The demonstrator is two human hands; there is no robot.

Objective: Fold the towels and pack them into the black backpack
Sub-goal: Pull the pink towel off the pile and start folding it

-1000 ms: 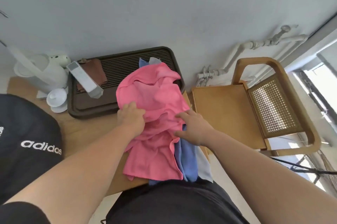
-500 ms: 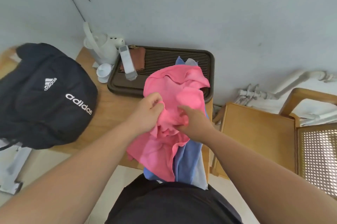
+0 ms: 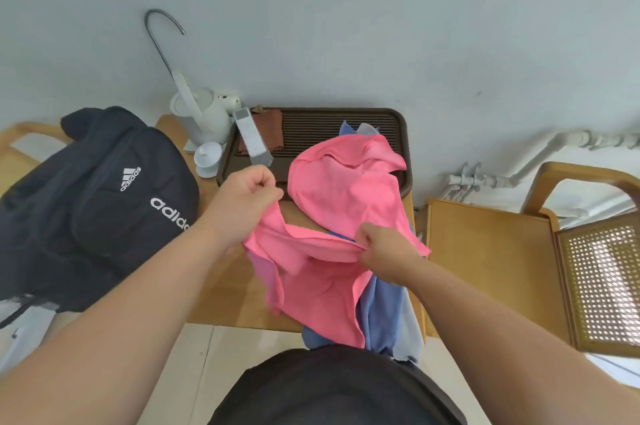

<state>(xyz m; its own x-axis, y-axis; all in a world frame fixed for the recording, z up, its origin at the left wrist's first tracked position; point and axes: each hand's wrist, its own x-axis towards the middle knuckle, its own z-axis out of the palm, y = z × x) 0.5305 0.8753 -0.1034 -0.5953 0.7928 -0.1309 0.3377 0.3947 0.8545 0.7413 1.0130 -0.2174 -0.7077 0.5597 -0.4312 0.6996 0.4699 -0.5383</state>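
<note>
Pinching the pink towel by one raised edge with the left hand, clutching that same edge in the right hand. Draped over a blue towel at the table's near right corner. Against the left edge, the black backpack.

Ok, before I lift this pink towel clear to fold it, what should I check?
1. Left grip pinches the pink towel at its edge: ok.
2. Right grip holds the towel too: ok.
3. Pink towel flat enough to fold: not ok, its far part lies bunched over the dark tray.
4. Blue towel and grey towel beneath are free of it: cannot tell; both hang over the table at its near edge.
5. Black backpack open for packing: cannot tell, no opening shows.
</note>
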